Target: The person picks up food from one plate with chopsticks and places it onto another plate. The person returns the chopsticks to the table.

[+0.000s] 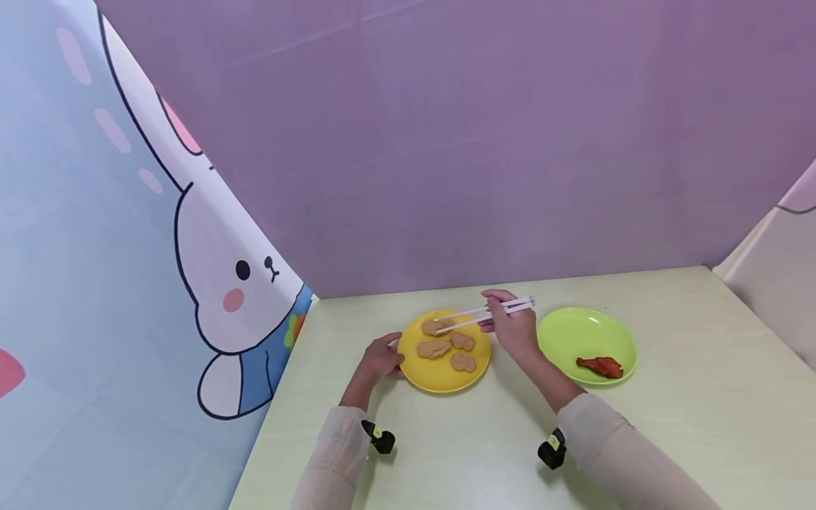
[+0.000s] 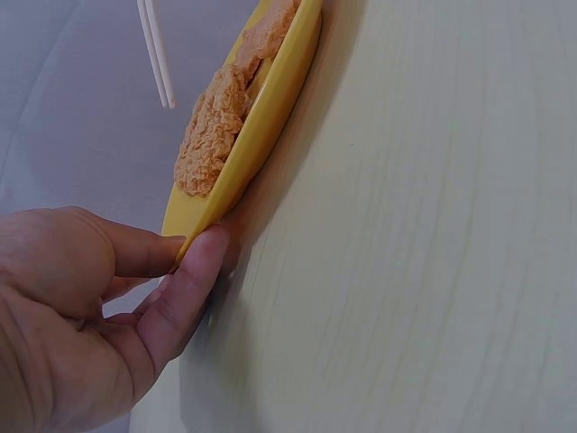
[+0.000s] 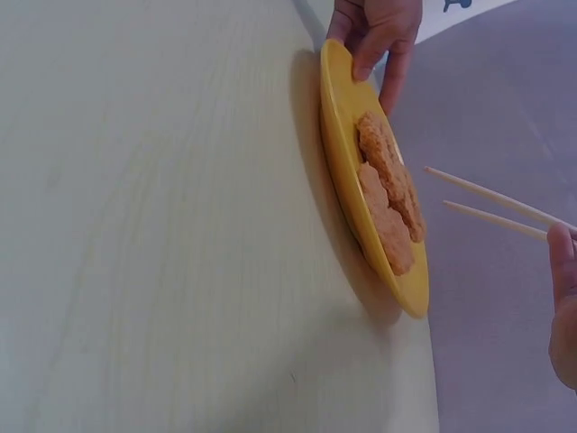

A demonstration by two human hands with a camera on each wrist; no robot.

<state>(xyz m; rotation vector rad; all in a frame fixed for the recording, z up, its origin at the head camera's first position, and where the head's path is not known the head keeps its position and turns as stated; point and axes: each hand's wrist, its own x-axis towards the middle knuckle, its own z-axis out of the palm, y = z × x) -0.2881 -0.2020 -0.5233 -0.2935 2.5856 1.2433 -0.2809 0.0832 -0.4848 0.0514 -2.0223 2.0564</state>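
A yellow plate [image 1: 436, 380] on the table carries several golden-brown pieces: larger crumb-coated fried chicken pieces [image 1: 433, 349] and smaller, smoother nuggets [image 1: 463, 363]. My left hand [image 1: 381, 358] pinches the plate's left rim between thumb and fingers, as the left wrist view shows closely. In my right hand [image 1: 515, 331] is a pair of pale chopsticks [image 1: 472, 321], held from the plate's right side. Their tips are spread apart over the far fried chicken piece [image 1: 432, 326]. From the right wrist view, those tips [image 3: 435, 173] hover above the food with a gap, nothing between them.
To the right, a light green plate [image 1: 567, 340] bears a reddish-brown drumstick [image 1: 601, 366]. The pale wooden table [image 1: 459, 453] meets a purple backdrop [image 1: 478, 177] at its far edge. A rabbit-printed cloth [image 1: 217, 297] hangs on the left.
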